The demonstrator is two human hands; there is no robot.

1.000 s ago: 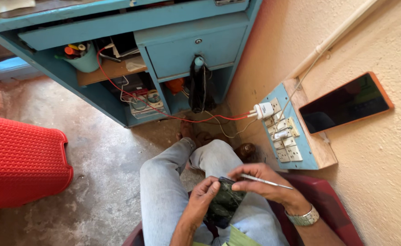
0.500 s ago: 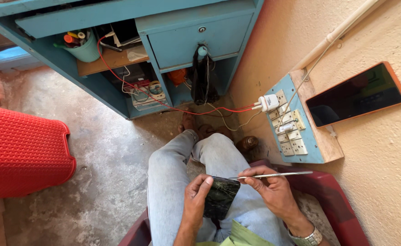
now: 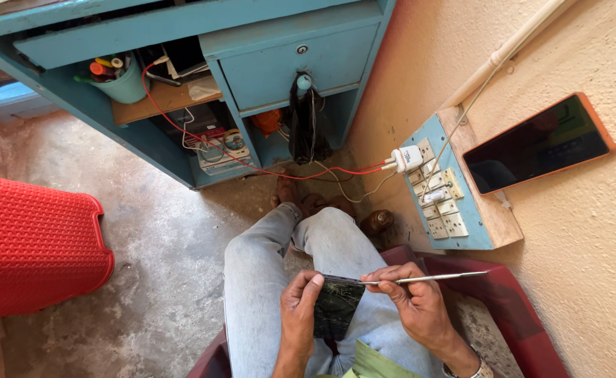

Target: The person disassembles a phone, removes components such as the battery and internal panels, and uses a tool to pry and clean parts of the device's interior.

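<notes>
Seen from above, a seated person in pale grey jeans point(image 3: 266, 280) works over their lap with two bare hands. The left hand point(image 3: 299, 308) is closed around one dark, flat, rectangular phone point(image 3: 337, 306), its glossy face cracked, held above the thighs. The right hand point(image 3: 413, 297) pinches one thin, straight metal tool point(image 3: 434, 278) whose tip touches the phone's upper edge. A second phone point(image 3: 537, 143), with an orange rim and black glass, leans on the rough cream wall point(image 3: 588, 280) atop one wooden, blue-painted switchboard point(image 3: 455, 203). One white charger point(image 3: 406, 159) is plugged into the board, and a red wire point(image 3: 238, 157) runs from it into one blue wooden desk point(image 3: 280, 49) with a single drawer. One teal cup point(image 3: 122, 84) of pens sits on the desk's shelf. One red plastic stool point(image 3: 31, 245), dimpled in texture, stands at left on the mottled concrete floor point(image 3: 147, 231). The person sits in one dark red plastic chair point(image 3: 518, 315).
</notes>
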